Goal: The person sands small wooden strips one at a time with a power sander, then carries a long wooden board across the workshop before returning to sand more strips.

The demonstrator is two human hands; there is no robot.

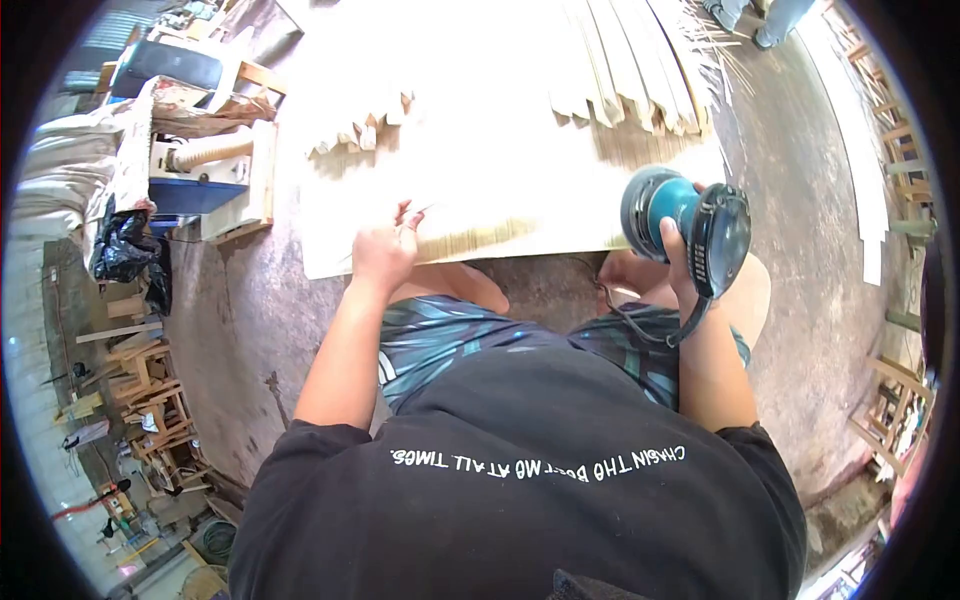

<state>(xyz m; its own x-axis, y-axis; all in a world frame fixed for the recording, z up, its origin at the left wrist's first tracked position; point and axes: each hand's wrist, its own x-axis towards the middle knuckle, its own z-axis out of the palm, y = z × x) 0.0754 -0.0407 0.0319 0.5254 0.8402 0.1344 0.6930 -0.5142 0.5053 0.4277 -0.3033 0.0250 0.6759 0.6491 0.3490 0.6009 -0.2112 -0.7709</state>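
My right hand [678,262] grips a teal and black orbital sander [690,225], held in the air just off the near right edge of a large pale wooden panel [500,170]. Its black cord [640,325] loops down over my lap. My left hand [385,250] rests on the near edge of the panel, fingers curled around a thin sliver or small object that I cannot make out. The panel lies flat in front of my knees.
Several long wooden slats [630,70] lie fanned over the panel's far right, and small wood pieces [360,130] sit at its far left. A machine with a wooden roller [210,160] stands left. Wooden frames [150,400] are stacked lower left and along the right wall [900,200]. Another person's feet [760,20] show at top.
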